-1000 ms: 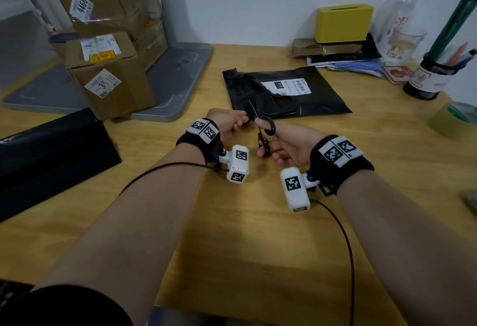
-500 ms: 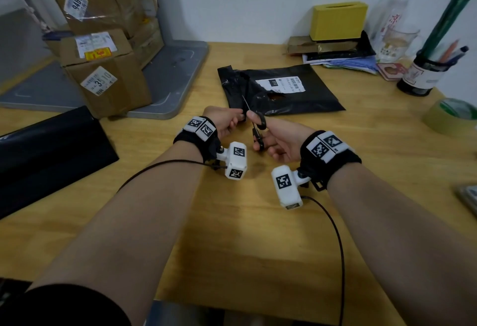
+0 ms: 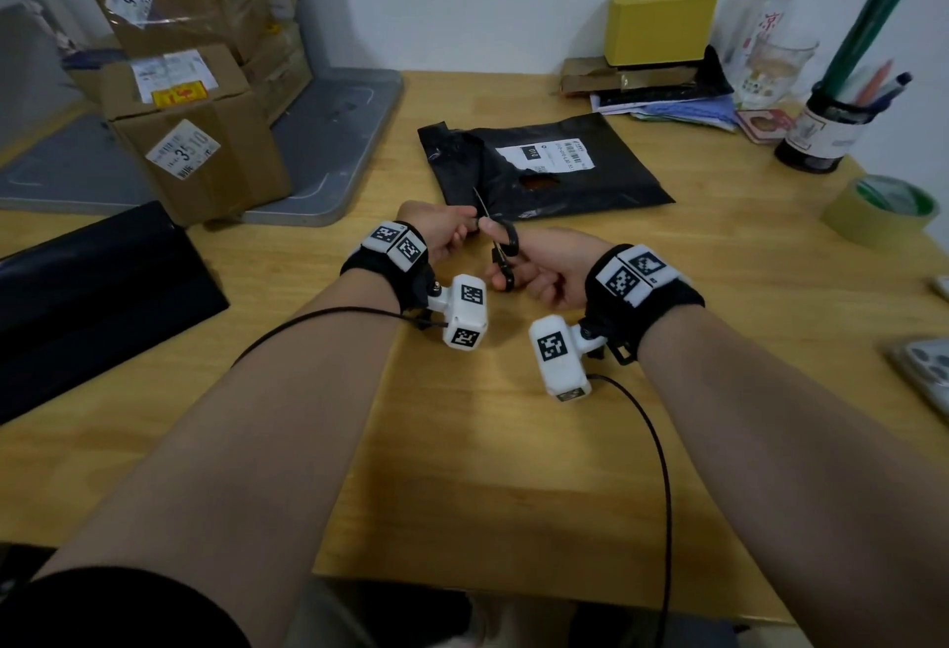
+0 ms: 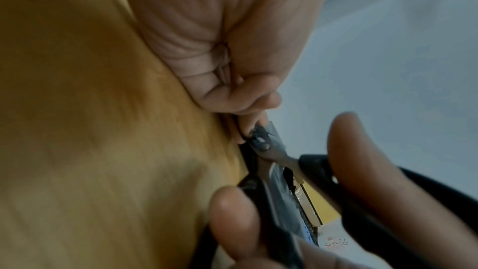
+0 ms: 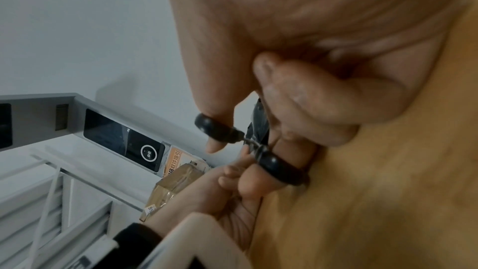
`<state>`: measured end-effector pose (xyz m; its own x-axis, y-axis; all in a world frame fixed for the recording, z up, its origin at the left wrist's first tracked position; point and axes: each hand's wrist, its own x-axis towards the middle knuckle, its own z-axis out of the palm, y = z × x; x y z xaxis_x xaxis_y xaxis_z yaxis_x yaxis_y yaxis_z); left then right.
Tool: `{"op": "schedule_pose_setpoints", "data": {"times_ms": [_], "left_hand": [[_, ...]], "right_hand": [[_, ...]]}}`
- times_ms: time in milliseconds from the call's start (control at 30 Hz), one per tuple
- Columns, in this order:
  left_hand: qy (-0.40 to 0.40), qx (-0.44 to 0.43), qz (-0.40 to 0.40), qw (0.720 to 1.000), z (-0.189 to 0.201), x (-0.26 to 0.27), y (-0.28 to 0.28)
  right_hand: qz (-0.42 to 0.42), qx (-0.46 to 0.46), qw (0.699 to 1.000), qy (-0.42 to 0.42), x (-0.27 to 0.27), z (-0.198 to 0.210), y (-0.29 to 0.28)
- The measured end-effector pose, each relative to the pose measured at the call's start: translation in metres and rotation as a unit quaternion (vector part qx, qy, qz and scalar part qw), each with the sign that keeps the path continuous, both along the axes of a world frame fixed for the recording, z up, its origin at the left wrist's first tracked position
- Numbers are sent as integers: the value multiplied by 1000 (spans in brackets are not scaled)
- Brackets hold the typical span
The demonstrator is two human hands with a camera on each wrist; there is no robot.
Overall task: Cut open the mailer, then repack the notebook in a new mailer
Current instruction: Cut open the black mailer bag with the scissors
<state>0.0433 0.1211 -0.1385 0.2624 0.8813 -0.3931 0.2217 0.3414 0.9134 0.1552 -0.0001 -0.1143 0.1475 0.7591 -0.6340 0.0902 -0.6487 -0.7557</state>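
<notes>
The black mailer (image 3: 590, 175) with a white label lies flat on the wooden table (image 3: 488, 467), just beyond my hands. Black-handled scissors (image 3: 502, 249) are held between both hands over the table, blade tip pointing up toward the mailer. My left hand (image 3: 462, 229) pinches the blades near the pivot (image 4: 262, 142). My right hand (image 3: 513, 270) has its thumb in one handle loop (image 5: 217, 130) and a finger in the other loop (image 5: 280, 168). A new black mailer (image 3: 92, 298) lies at the left. No notebook is visible.
Taped cardboard boxes (image 3: 195, 154) stand at the back left on a grey platform (image 3: 328, 134). At the back right are a yellow box (image 3: 660, 26), a glass (image 3: 778, 67) and a pen holder (image 3: 821, 134). A tape roll (image 3: 873, 216) sits at the right edge.
Both hands have kept hold of the scissors and drifted slightly left and nearer together. The mailers have not moved.
</notes>
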Motion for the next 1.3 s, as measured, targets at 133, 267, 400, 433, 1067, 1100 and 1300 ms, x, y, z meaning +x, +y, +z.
{"op": "schedule_pose_setpoints", "data": {"times_ms": [133,267,400,433,1067,1100,1300], "left_hand": [[16,0,-4,1000,2,-1,1],[1,-16,-22,1000,1,-3,4],[-28,-33,-17,999,-2,-5,6],[-32,-35,-15,999,-1,-5,5],[-57,-52,0,997,0,-2,6],[-54,-48,2,997,0,-1,6],[-31,-28,-9,999,3,0,2]], "right_hand": [[13,-5,1000,19,1,0,4],[9,-4,999,37,5,-2,4],[10,-5,999,31,4,-4,6],[10,-2,1000,29,4,-4,6],[-4,-13,991,137,21,-7,13],[-11,-4,989,146,22,-9,11],[-5,0,986,165,25,-9,-3]]}}
